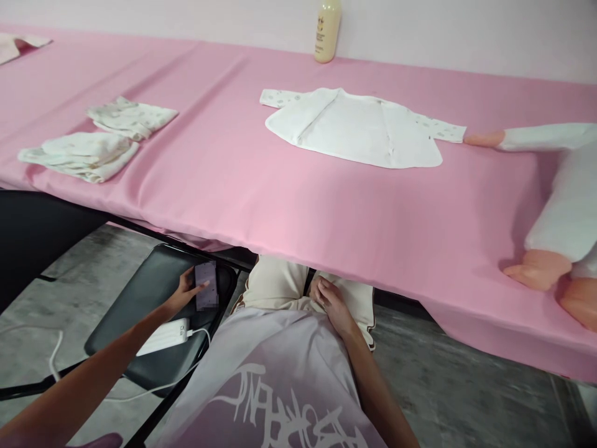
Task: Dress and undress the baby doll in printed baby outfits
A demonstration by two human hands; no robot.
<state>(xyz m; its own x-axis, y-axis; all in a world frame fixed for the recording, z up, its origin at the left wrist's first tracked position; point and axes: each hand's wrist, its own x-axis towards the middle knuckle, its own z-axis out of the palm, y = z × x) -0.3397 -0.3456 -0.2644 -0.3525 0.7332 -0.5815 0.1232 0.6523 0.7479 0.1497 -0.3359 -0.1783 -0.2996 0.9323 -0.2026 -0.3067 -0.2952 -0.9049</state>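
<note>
My left hand (pixel 186 291) reaches down to a black chair seat (pixel 140 305) at my left and rests its fingers on a phone (pixel 206 285) lying there, with the fingers partly spread. A white power bank (pixel 164 336) with a cable lies on the same seat, just below that hand. My right hand (pixel 329 298) lies loosely curled in my lap, below the table edge, holding nothing I can see. On the pink table (pixel 280 186) a white baby shirt (pixel 354 126) is spread flat with its sleeves out.
Two folded baby garments (pixel 81 155) (pixel 132 117) lie at the table's left. A cream bottle (pixel 327 30) stands at the back edge. A baby doll in white (pixel 562 211) lies at the right. Another chair back (pixel 32 236) is at far left.
</note>
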